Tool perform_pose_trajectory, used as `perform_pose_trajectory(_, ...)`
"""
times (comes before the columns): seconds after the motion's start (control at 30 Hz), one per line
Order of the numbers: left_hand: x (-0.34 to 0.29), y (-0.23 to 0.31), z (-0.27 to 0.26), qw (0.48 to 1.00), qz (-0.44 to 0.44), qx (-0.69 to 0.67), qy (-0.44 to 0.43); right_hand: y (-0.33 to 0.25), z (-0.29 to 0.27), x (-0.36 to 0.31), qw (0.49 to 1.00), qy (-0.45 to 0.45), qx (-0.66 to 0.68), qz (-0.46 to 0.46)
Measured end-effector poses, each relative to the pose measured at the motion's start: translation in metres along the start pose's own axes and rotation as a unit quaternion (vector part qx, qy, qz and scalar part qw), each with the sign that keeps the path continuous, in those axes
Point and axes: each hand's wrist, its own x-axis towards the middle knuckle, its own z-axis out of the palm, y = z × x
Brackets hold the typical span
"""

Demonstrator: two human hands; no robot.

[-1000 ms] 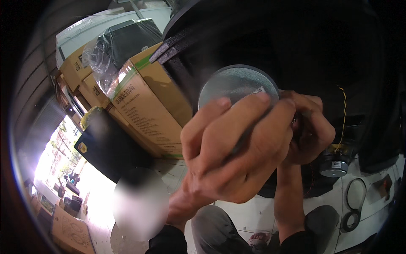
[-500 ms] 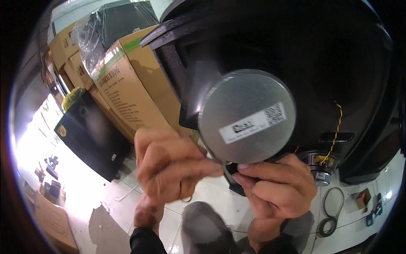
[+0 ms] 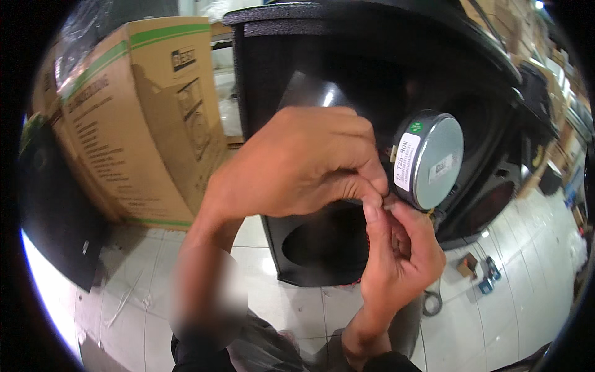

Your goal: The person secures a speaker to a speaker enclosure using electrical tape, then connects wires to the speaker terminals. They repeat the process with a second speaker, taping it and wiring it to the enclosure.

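A round speaker driver (image 3: pixel 441 164) with a silver metal back and a white label on its dark side is tilted up in front of a black speaker cabinet (image 3: pixel 279 80). Just left of its lower rim, the fingertips of my two hands meet in a pinch. My left hand (image 3: pixel 304 161) reaches across from the left, thumb and fingers pressed together. From below comes my right hand (image 3: pixel 403 248), also pinching, close under the driver. Whatever is between the fingertips is too small to make out. What supports the driver is hidden.
A tall cardboard carton (image 3: pixel 142 124) stands left of the cabinet, with a black speaker (image 3: pixel 56 204) beyond it. A round cut-out (image 3: pixel 325 242) shows low in the cabinet. On the tiled floor at right lie a small open box (image 3: pixel 468 265), a blue tool (image 3: pixel 488 284) and a black ring (image 3: pixel 432 304).
The view has shifted, and the driver now shows its labelled side, smaller and farther right. My left hand has come across to the right, and its fingertips now meet those of my right hand.
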Motion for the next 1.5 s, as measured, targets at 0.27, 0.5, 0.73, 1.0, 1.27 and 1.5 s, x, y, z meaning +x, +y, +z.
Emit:
perform_pose_trajectory(0.27, -0.013, -0.030, 0.006, 0.993, 0.021, -0.075, 0.086, 0.016, 0.008, -0.008, 0.997, 0.026, -0.060, 0.036)
perform_pose_trajectory(0.5, -0.077, 0.025, 0.088, 0.888, -0.299, -0.231, 0.261, 0.037, -0.030, 0.001, 0.995, 0.017, 0.097, 0.019)
perform_pose_trajectory(0.73, -0.051, 0.005, 0.185, 0.867, -0.347, -0.174, 0.312, 0.039, -0.047, 0.009, 0.988, -0.063, 0.134, -0.042)
perform_pose_trajectory(1.0, -0.025, 0.004, 0.195, 0.885, -0.362, -0.075, 0.283, 0.023, -0.053, 0.003, 0.997, -0.053, 0.017, -0.057)
perform_pose_trajectory(1.27, -0.027, -0.006, 0.181, 0.917, -0.282, -0.083, 0.268, 0.015, -0.018, -0.001, 0.985, -0.012, -0.111, -0.130)
perform_pose_trajectory(1.5, -0.029, 0.002, 0.159, 0.900, -0.338, -0.148, 0.232, -0.004, 0.007, 0.003, 0.973, 0.044, -0.182, -0.139)
